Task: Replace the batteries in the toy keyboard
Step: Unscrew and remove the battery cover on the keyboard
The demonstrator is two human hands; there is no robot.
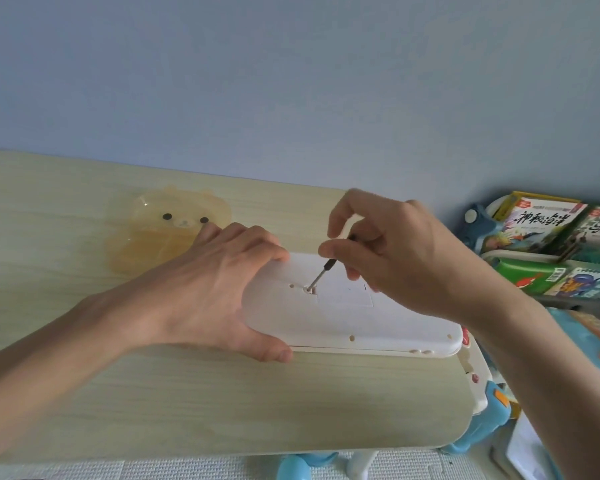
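Left hand (208,289) gripping end of toy keyboard (343,327), right hand (395,258) pinching screwdriver (321,275), tip in its back

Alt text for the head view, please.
The right hand pinches a small screwdriver, its tip in a screw hole on the back of a white toy keyboard, which the left hand grips at its end. A translucent bear-shaped dish lies behind on the wooden table.

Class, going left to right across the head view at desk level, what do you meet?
Left hand gripping the white plastic toy keyboard → thin metal-shafted screwdriver → right hand pinching it → colourful picture books.
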